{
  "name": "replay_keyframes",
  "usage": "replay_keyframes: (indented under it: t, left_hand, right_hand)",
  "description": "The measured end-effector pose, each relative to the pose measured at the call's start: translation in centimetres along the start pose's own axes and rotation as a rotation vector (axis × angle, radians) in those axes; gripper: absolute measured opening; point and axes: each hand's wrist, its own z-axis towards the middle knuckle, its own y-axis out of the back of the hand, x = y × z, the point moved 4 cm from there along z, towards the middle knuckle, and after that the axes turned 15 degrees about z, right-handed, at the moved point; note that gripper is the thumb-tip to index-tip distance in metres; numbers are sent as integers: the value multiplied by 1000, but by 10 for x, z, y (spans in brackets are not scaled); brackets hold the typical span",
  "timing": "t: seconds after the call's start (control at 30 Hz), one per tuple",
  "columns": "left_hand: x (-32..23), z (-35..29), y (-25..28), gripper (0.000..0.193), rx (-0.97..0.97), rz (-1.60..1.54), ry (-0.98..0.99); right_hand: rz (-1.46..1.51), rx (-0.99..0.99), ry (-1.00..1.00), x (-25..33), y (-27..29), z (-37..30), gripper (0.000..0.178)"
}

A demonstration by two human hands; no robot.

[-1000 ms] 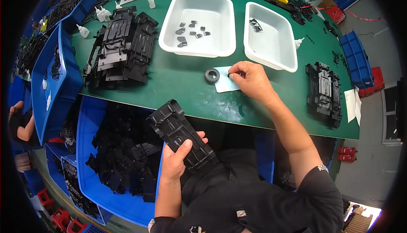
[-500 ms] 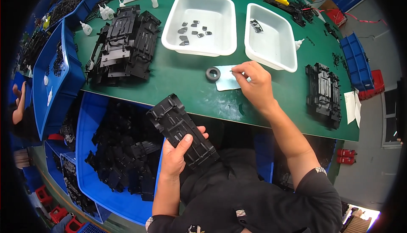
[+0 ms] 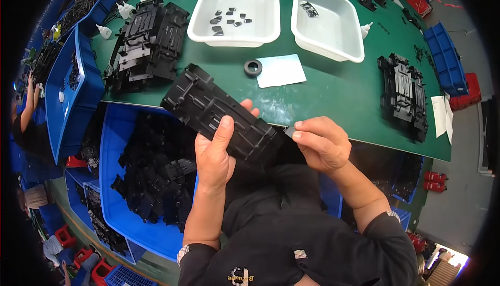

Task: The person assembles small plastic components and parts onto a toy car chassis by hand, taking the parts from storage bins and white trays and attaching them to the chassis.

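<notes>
A long, black plastic part with ridges and raised edges (image 3: 216, 110) is in the left hand (image 3: 212, 156). The thumb presses on top and the other fingers wrap around under it, so the left hand is closed tight on it. The part tilts, with its far end up and to the left of the left hand, and its near end pointing to the right hand (image 3: 325, 143). The right hand pinches a small, flat, dark grey piece (image 3: 289, 131) between the thumb and a finger. The small piece is just beside the near end of the long part; I cannot tell if they touch.

Past the hands is a big green desk (image 3: 224, 70). On it, just beyond the right hand, lies a pale, flat, four-sided card (image 3: 284, 71). A thick black ring (image 3: 246, 69) sits at the card's left edge. Farther away from the hands stand a wide white plastic tub (image 3: 255, 7) with small dark pieces (image 3: 230, 22) in it, and a second white plastic tub (image 3: 333, 30) with a little black part (image 3: 309, 9).

To the left of the left hand is a tall pile of black plastic parts (image 3: 151, 41). A smaller black pile (image 3: 403, 96) is to the right of the right hand. Low on the left hand's side, a large blue plastic bin (image 3: 111, 182) is full of black parts.
</notes>
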Motion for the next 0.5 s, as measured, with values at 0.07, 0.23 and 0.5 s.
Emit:
replay_keyframes:
  t: [0.07,0.23,0.5]
  left_hand:
    - [-3,-2,-6,29,13,-17,-30]
    - [-5,-7,-10,31,34,-11,-36]
    - [-11,-13,-11,31,62,-7,-108]
  right_hand:
    - [22,27,-29,2,0,-7,33]
    - [47,64,-80,7,-4,-16,33]
    - [59,46,-147,10,-7,-20,31]
